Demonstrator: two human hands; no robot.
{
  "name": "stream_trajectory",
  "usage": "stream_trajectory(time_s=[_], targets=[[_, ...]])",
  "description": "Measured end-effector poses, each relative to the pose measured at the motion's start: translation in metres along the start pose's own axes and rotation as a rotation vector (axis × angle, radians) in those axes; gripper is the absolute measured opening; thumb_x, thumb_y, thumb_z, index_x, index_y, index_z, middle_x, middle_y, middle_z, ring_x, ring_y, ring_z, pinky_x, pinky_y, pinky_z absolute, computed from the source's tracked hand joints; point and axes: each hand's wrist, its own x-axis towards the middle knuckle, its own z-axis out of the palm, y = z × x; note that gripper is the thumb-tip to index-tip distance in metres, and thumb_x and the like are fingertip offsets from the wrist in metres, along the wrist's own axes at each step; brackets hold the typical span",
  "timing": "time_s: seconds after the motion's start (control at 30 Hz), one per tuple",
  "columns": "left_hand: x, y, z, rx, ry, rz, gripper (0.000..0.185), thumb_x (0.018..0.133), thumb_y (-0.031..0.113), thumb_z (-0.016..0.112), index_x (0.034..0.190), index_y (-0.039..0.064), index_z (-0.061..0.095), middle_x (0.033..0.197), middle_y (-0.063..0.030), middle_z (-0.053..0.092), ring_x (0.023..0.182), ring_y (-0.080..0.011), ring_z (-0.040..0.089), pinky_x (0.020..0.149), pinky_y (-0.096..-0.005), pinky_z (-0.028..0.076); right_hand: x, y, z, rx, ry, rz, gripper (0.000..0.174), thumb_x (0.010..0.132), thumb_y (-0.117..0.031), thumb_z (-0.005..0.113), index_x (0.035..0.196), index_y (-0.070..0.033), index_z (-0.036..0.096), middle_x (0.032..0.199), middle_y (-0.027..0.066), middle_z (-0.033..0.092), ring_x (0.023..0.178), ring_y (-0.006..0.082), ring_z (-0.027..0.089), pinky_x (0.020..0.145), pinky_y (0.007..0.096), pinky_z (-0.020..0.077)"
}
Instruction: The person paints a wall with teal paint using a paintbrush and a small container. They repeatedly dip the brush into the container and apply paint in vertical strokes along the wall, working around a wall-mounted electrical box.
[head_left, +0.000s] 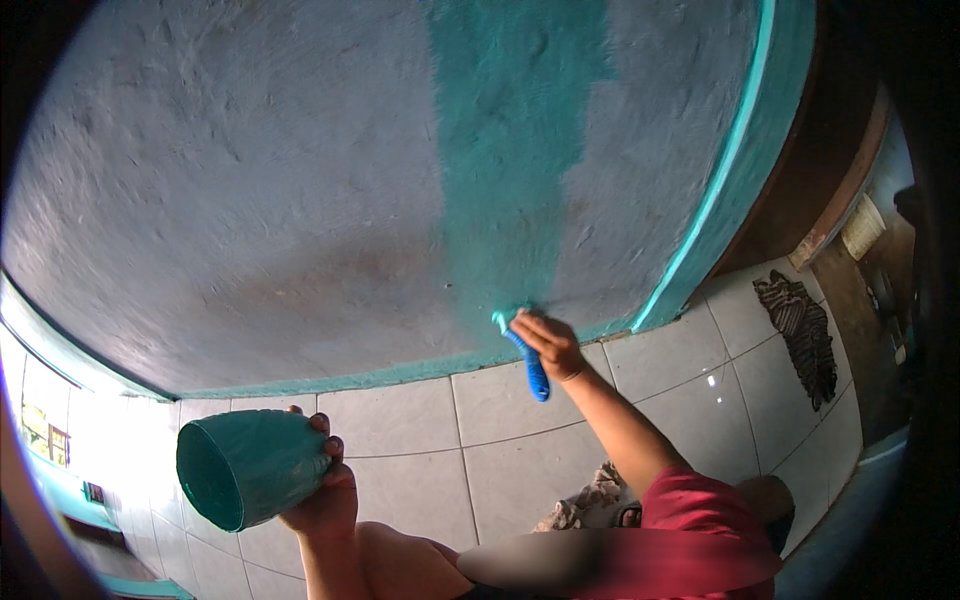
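Observation:
My right hand (553, 346) grips a paintbrush (535, 375) with a blue handle. Its teal-coated bristles rest against the lower part of a grey wall (300, 172). Above the brush, a broad vertical band of teal paint (510, 150) runs up the wall, with grey on both sides. My left hand (326, 487) is wrapped around the base of a teal-coated container (262, 465), which is tilted with its round mouth to the left. How much paint lies inside cannot be seen.
Teal edging (405, 373) follows the wall's foot, above a white tiled floor (390, 420). A crumpled patterned cloth (589, 499) lies near my feet. On the right are a teal doorway edge (720, 195) and a dark striped rag (799, 330). Bright windows (45, 420) stand far left.

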Motion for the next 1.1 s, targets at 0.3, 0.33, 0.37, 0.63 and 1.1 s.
stream_trajectory(time_s=[0.3, 0.33, 0.37, 0.63, 1.1], targets=[[0.01, -0.019, 0.002, 0.023, 0.022, -0.045, 0.062, 0.096, 0.037, 0.056, 0.142, 0.003, 0.034, 0.13, -0.0211, 0.047, 0.112, -0.0387, 0.058, 0.075, -0.0407, 0.058, -0.014, 0.018, -0.009, -0.101, 0.078, -0.081, 0.022, 0.088, -0.008, 0.063, 0.109, -0.002, 0.07, 0.115, 0.0115, 0.066, 0.109, 0.0293, 0.065, 0.091, 0.0403, 0.0559], [0.009, -0.019, 0.003, 0.023, 0.01, -0.051, 0.062, 0.096, 0.037, 0.056, 0.142, 0.003, 0.033, 0.131, -0.021, 0.047, 0.112, -0.0388, 0.058, 0.075, -0.0406, 0.058, -0.038, 0.018, -0.003, -0.099, -0.014, -0.027, 0.023, 0.088, -0.007, 0.06, 0.108, -0.002, 0.07, 0.115, 0.0121, 0.066, 0.111, 0.0285, 0.063, 0.093, 0.038, 0.0541], [0.008, -0.019, 0.003, 0.032, 0.028, -0.031, 0.061, 0.096, 0.036, 0.056, 0.142, 0.004, 0.033, 0.131, -0.0208, 0.047, 0.112, -0.0385, 0.058, 0.075, -0.0401, 0.058, -0.06, 0.015, 0.005, -0.048, -0.063, 0.032, 0.024, 0.087, -0.005, 0.059, 0.109, -0.001, 0.068, 0.114, 0.0118, 0.065, 0.108, 0.0282, 0.064, 0.091, 0.037, 0.0538], [0.004, -0.017, 0.005, 0.037, -0.003, -0.051, 0.06, 0.095, 0.035, 0.058, 0.142, 0.005, 0.034, 0.133, -0.019, 0.047, 0.114, -0.0368, 0.057, 0.074, -0.0372, 0.057, -0.077, 0.025, -0.004, -0.049, -0.234, 0.125, 0.028, 0.082, -0.002, 0.062, 0.109, -0.006, 0.068, 0.112, 0.0098, 0.067, 0.096, 0.0251, 0.068, 0.078, 0.0337, 0.0579], [0.012, -0.028, -0.005, -0.048, 0.055, -0.111, 0.065, 0.092, 0.042, 0.059, 0.142, 0.007, 0.037, 0.134, -0.0179, 0.048, 0.115, -0.0386, 0.058, 0.079, -0.043, 0.057, -0.024, 0.038, -0.031, -0.149, 0.109, -0.074, 0.021, 0.085, -0.002, 0.066, 0.105, -0.001, 0.069, 0.107, 0.0162, 0.069, 0.098, 0.0304, 0.068, 0.085, 0.0384, 0.0569]])
